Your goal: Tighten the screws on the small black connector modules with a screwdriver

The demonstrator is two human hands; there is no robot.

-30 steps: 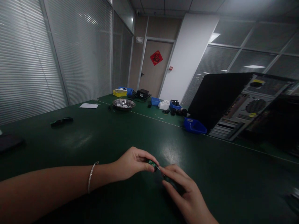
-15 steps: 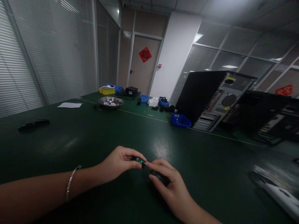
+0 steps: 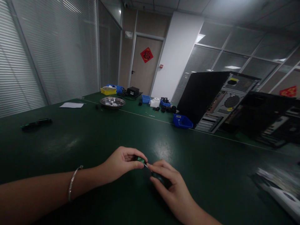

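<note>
Grey blinds (image 3: 63, 56) and a pale door (image 3: 145, 76) stand behind a dark green tabletop (image 3: 110, 134), and from where I stand the light on it is rather weak. Above the near part of it, the left hand (image 3: 118, 164) is pinching a small green part (image 3: 141, 160) between thumb and fingers. It looks like a circuit piece with a black body, but it is too small to be certain. The right hand (image 3: 174, 182) has its fingers closed around a dark-handled tool (image 3: 158, 178), whose thin metal shaft reaches to the near end of the part. Whether the tip is touching, I cannot tell.

I would judge the small green part light and stiff, and perhaps fragile where its board is bare. It should be taken by the edges, with a gentle but steady pinch, because such a small thing may turn under the tip. The tool seems firm and smooth, better held by its handle, with the fingers kept away from the point.

On the left side lie some dark green pieces (image 3: 36, 124). Farther back are a white sheet (image 3: 71, 105) and a metal bowl (image 3: 104, 105); a blue bin (image 3: 182, 123) sits beside a black computer case (image 3: 201, 90).
</note>
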